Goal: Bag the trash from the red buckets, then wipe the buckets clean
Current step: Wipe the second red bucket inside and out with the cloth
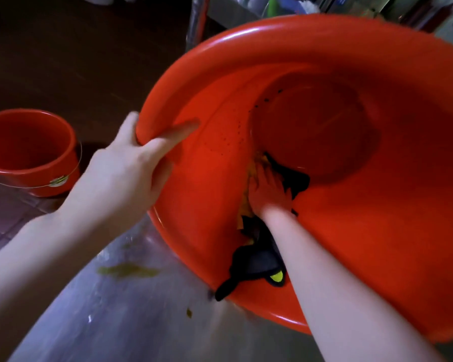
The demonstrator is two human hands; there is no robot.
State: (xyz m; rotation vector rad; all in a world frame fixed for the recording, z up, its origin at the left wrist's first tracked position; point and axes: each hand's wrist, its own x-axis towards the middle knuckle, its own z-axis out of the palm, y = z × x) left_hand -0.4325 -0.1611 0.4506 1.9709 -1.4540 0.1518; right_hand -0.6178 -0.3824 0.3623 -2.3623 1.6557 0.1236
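Presently, the entries are reading as follows.

- Large red bucket (377,231): is lying tipped, its mouth turned toward the camera and its lower rim hanging over the steel surface (115,322). Dark specks are dotting its inner wall near the base.
- Left hand (131,163): is gripping the bucket's left rim, with one finger reaching inside the wall and the others curling round behind the edge.
- Right hand (268,192): is reaching deep inside the bucket, with its fingers spread flat and pressing the cloth (259,259) against the lower inner wall.
- Cloth: is showing dark with yellow parts, bunched under the palm and trailing down to the rim, where one corner is hanging over the edge.
- Small red bucket (29,152): is standing upright on the tiled floor (0,223), well to the left, with its wire handle (24,185) lying down along its side.
- Yellow-green smear (128,271): is sitting on the steel surface, just beside the big bucket's rim.
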